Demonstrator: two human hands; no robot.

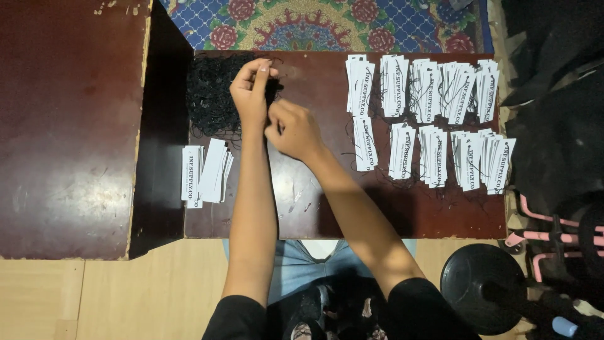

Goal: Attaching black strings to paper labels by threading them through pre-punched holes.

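Observation:
My left hand [250,91] reaches over the right edge of a heap of black strings [211,94], thumb and fingers pinched together on a thin black string. My right hand [292,129] is just below and to the right of it, fingers curled and pinching near the same string. A small stack of white paper tags [206,171] lies left of my left forearm. Several piles of white tags with black strings [434,116] lie in two rows on the right of the dark red table [327,201].
A second dark red tabletop [69,126] stands to the left across a dark gap. A patterned rug [314,25] lies beyond the table. A black round weight plate [481,286], pink-framed gear [547,233] and dark cloth [553,94] sit at the right.

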